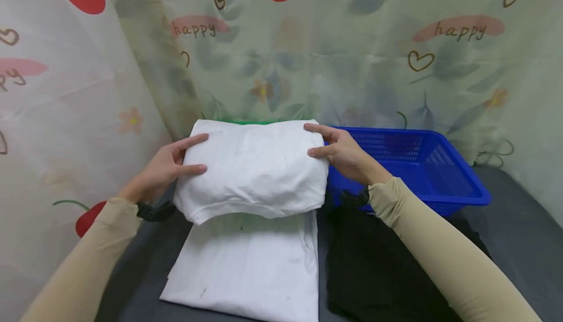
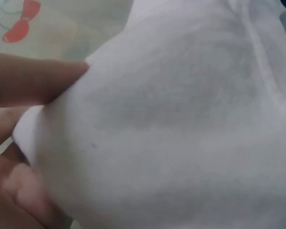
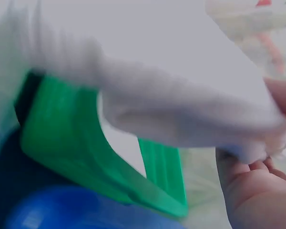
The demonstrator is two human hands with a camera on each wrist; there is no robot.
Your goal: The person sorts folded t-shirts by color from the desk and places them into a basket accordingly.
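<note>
A folded white garment (image 1: 255, 165) hangs between both hands, raised at the back of the table. My left hand (image 1: 159, 169) grips its left side, thumb and a finger on the near face and the other fingers behind the cloth. At the opposite side my right hand (image 1: 347, 155) pinches it in the same way. The right wrist view has the garment's underside over a green basket (image 3: 57, 126), whose rim peeks out behind the cloth in the head view. Nearer the front, a second white cloth (image 1: 250, 268) lies flat, its far part hidden by the held one.
A blue plastic basket (image 1: 457, 165) stands at the back right. Black cloth (image 1: 374, 268) lies in front of it, partly under the right forearm. A dark grey cover (image 1: 506, 204) spreads over the table, and a printed curtain (image 1: 308, 68) hangs close behind.
</note>
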